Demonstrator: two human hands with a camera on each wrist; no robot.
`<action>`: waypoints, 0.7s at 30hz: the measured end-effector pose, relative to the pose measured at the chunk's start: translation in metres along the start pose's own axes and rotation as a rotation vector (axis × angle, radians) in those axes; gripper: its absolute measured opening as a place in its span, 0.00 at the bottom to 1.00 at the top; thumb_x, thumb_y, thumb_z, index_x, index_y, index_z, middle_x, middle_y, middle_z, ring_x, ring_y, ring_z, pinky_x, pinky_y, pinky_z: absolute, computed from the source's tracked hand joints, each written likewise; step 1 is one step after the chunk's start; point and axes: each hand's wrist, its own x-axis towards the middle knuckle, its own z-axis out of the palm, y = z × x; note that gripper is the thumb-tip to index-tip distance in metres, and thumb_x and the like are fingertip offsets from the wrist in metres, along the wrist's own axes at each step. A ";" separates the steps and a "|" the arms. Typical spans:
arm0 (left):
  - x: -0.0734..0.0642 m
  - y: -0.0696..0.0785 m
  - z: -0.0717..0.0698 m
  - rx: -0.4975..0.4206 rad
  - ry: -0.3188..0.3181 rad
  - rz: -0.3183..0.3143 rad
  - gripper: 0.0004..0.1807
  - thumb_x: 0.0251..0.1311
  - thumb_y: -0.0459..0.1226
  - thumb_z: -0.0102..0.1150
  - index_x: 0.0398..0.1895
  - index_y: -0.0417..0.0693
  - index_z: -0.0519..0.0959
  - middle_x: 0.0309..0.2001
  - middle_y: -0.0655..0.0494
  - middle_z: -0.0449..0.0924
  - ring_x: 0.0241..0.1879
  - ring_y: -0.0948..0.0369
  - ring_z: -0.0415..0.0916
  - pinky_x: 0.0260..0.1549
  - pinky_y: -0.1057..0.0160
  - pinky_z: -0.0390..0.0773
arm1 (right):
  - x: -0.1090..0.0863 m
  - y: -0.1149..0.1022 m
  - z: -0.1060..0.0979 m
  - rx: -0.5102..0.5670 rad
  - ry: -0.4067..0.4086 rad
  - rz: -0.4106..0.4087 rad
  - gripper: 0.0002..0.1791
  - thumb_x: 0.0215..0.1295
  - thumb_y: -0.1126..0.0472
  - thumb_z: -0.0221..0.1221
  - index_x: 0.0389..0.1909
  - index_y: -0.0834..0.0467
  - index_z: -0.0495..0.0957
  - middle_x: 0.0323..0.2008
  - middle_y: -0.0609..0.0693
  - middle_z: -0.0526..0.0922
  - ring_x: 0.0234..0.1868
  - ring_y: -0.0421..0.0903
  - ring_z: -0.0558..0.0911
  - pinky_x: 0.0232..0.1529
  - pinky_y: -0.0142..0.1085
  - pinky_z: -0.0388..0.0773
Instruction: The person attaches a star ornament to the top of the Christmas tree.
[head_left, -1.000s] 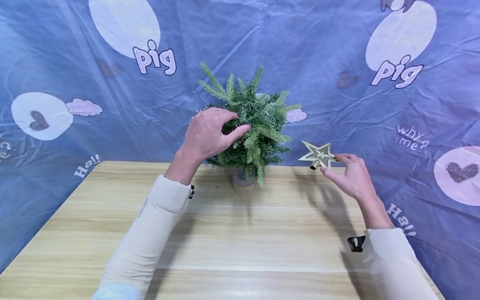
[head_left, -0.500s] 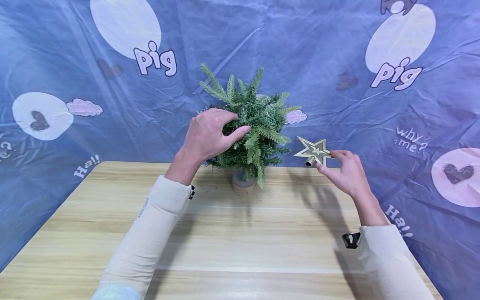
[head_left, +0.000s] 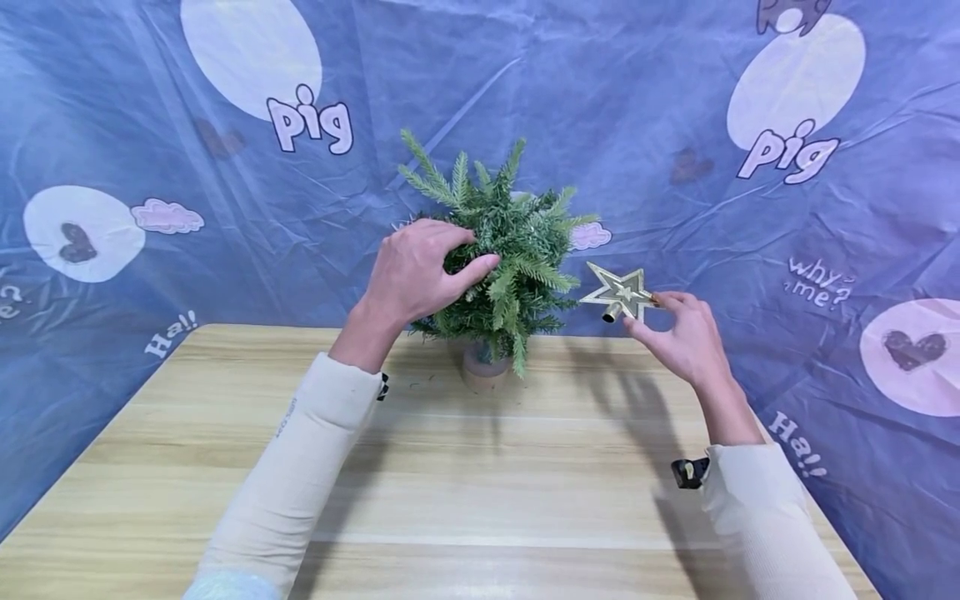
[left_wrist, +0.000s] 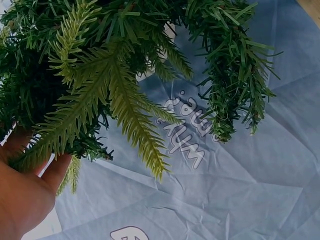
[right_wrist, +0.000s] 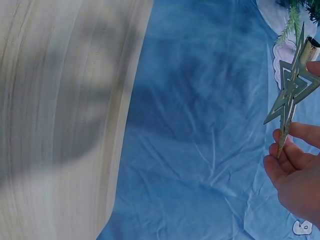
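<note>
One gold star topper (head_left: pixel 625 291) pinched by right hand (head_left: pixel 684 335); left hand (head_left: pixel 414 271) at artificial pine (head_left: pixel 517 279), grip unclear; socket (head_left: pixel 612 313) should be kept uncovered.

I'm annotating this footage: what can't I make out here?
Left hand: left wrist view, tree needles hide fingertips.
Right hand: right wrist view, cut off by right edge.
Pot: head view, the tree's branches hide part of it.
Sleeve lettering: head view, too small to read.

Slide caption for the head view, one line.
Right hand holds a gold five-pointed star beside a bushy green artificial tree on a pale wood-grain table; left hand at the branches.
</note>
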 end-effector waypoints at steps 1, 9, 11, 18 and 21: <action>0.000 0.000 0.000 0.001 0.001 -0.001 0.29 0.64 0.61 0.59 0.48 0.45 0.87 0.49 0.49 0.87 0.51 0.50 0.82 0.53 0.51 0.81 | 0.000 -0.001 0.000 0.000 0.001 0.000 0.43 0.65 0.40 0.61 0.67 0.72 0.70 0.66 0.70 0.69 0.65 0.69 0.64 0.61 0.63 0.63; 0.000 0.000 -0.001 0.003 0.009 0.004 0.30 0.64 0.61 0.60 0.48 0.45 0.87 0.48 0.49 0.87 0.51 0.50 0.82 0.52 0.51 0.81 | 0.004 -0.009 -0.005 0.017 0.025 -0.014 0.42 0.64 0.42 0.63 0.65 0.72 0.71 0.66 0.70 0.69 0.65 0.69 0.64 0.60 0.63 0.63; 0.000 0.000 0.000 0.000 0.020 0.012 0.29 0.63 0.61 0.60 0.48 0.45 0.87 0.48 0.49 0.87 0.51 0.50 0.83 0.53 0.51 0.81 | 0.005 -0.011 -0.007 0.021 0.030 -0.015 0.42 0.64 0.42 0.63 0.65 0.72 0.71 0.66 0.70 0.68 0.65 0.69 0.64 0.60 0.64 0.63; -0.001 -0.001 0.002 -0.001 0.036 0.027 0.29 0.63 0.60 0.60 0.47 0.45 0.87 0.47 0.48 0.88 0.50 0.49 0.83 0.53 0.50 0.81 | 0.008 -0.016 -0.010 0.022 0.029 -0.019 0.42 0.64 0.42 0.63 0.66 0.71 0.71 0.66 0.69 0.69 0.65 0.68 0.64 0.60 0.64 0.63; -0.001 -0.002 0.003 -0.003 0.037 0.029 0.29 0.63 0.60 0.60 0.47 0.45 0.87 0.47 0.48 0.88 0.50 0.49 0.83 0.53 0.51 0.81 | 0.009 -0.019 -0.012 0.029 0.032 -0.018 0.42 0.64 0.41 0.63 0.66 0.71 0.71 0.66 0.69 0.68 0.65 0.69 0.64 0.60 0.64 0.63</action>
